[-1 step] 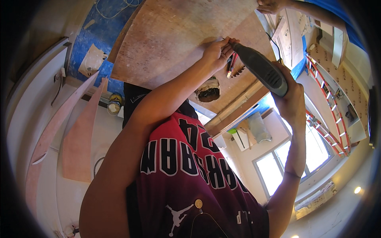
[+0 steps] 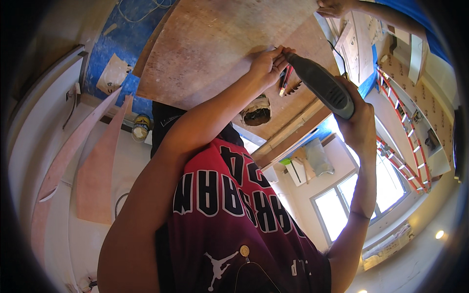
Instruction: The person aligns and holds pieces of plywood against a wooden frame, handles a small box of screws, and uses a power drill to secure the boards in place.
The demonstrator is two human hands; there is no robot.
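Observation:
A dark grey rotary tool (image 2: pixel 322 85) slants over the plywood sheet (image 2: pixel 205 49), its nose toward the far left. My right hand (image 2: pixel 359 117) is closed around its rear end. At the nose, my left hand (image 2: pixel 268 67) has its fingers pinched on the tool's front end; any bit there is hidden by the fingers. Just below, red and black pencil-like sticks (image 2: pixel 285 84) lie beside a dark toothed blade (image 2: pixel 294 88). Nearer to me, a round opening with a rough pale rim (image 2: pixel 256 111) shows a dark inside.
Another person's hand (image 2: pixel 333 7) rests by the far right corner of the sheet. Orange ladders (image 2: pixel 403 122) stand at right. Curved pinkish panels (image 2: pixel 100 171) and a small tub (image 2: pixel 141 126) are at left. A black cord (image 2: pixel 337 51) runs along the sheet's right side.

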